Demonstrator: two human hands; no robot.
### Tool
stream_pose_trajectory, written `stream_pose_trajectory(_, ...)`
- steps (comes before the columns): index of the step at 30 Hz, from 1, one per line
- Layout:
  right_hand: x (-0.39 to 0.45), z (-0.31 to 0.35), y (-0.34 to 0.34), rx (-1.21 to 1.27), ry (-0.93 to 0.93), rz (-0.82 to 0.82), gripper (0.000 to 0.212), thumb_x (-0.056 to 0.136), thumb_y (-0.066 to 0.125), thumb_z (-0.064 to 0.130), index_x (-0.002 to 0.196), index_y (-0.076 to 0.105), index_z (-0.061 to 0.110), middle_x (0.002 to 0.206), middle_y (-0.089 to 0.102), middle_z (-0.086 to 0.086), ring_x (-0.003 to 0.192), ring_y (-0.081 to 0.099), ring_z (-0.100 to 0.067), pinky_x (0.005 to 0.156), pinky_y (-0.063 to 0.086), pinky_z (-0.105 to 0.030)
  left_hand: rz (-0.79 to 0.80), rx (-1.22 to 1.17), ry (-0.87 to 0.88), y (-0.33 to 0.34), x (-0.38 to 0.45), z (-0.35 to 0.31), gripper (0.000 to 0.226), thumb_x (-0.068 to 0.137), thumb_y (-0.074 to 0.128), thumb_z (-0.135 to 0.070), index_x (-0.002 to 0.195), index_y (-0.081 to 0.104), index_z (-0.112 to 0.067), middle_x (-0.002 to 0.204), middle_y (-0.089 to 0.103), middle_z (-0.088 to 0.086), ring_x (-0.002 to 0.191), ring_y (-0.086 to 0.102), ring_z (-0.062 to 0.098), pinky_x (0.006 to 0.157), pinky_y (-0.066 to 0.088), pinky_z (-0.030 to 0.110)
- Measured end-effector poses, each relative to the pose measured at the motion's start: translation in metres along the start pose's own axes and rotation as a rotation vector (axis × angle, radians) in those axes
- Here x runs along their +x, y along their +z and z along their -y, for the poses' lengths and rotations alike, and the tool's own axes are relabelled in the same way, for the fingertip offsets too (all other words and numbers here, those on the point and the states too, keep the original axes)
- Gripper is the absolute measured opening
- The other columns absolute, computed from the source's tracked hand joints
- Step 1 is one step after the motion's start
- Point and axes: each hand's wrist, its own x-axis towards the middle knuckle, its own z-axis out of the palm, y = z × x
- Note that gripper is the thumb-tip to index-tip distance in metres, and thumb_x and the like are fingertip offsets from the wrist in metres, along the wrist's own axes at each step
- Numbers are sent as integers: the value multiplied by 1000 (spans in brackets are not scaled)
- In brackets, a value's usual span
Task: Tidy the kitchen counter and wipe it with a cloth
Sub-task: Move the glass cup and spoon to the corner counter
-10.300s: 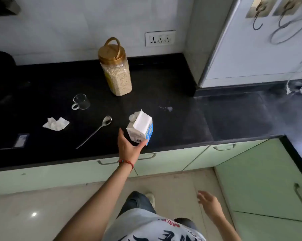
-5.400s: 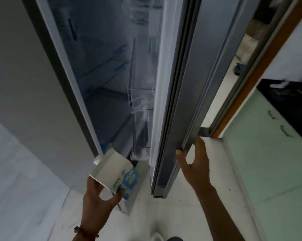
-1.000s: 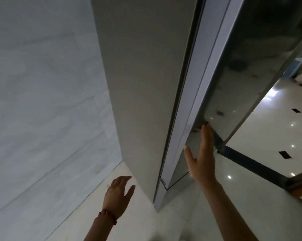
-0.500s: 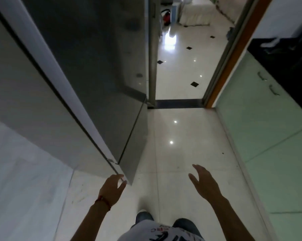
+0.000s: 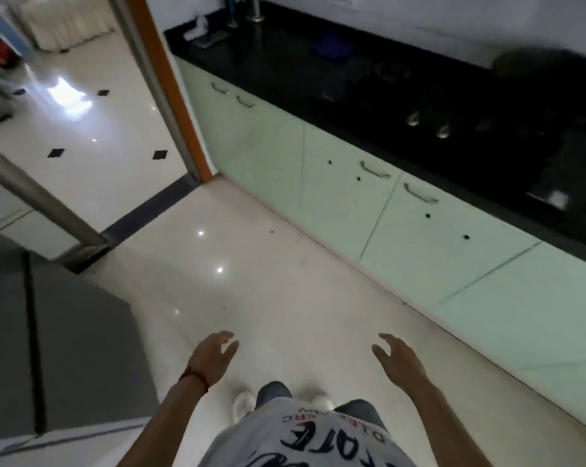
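The black counter (image 5: pixel 285 59) runs along my right side, above pale green cabinets (image 5: pixel 402 214). My left hand (image 5: pixel 212 357) and right hand (image 5: pixel 397 360) hang over the floor, fingers spread, holding nothing. I should turn right, step close, then look for a cloth.

From my feed, the black worktop (image 5: pixel 285 59) runs along the right over pale green cabinets (image 5: pixel 369 203). White crumpled paper (image 5: pixel 197 26) lies at its far end; the rest is too dark to tell.
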Motion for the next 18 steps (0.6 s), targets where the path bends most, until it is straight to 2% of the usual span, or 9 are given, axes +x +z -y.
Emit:
stream_pose_trajectory(3, -15, -55, -21, 145, 130, -99, 44, 93, 45, 34, 133, 43, 15, 138, 48, -10, 119, 51, -25, 97, 39, -30, 106, 75, 122, 31, 23, -63, 34, 90, 52, -22, 119, 55, -4, 125, 58, 15, 112, 56, 26, 97, 41, 31)
stream_pose_trajectory(7, -46, -114, -26, 342, 332, -201, 43, 93, 47, 30, 132, 44, 12, 134, 52, -14, 118, 52, -28, 95, 41, -31, 255, 227, 240, 70, 41, -133, 35, 90, 51, -24, 119, 55, -5, 124, 60, 13, 113, 55, 25, 96, 41, 29)
stream_pose_trajectory(18, -92, -186, -22, 787, 771, -458, 41, 92, 51, 25, 128, 48, 6, 131, 55, -16, 114, 56, -29, 92, 40, -29, 539, 559, 513, 165, 101, -290, 29, 88, 54, -21, 112, 60, -6, 119, 63, 14, 111, 58, 24, 93, 42, 28)
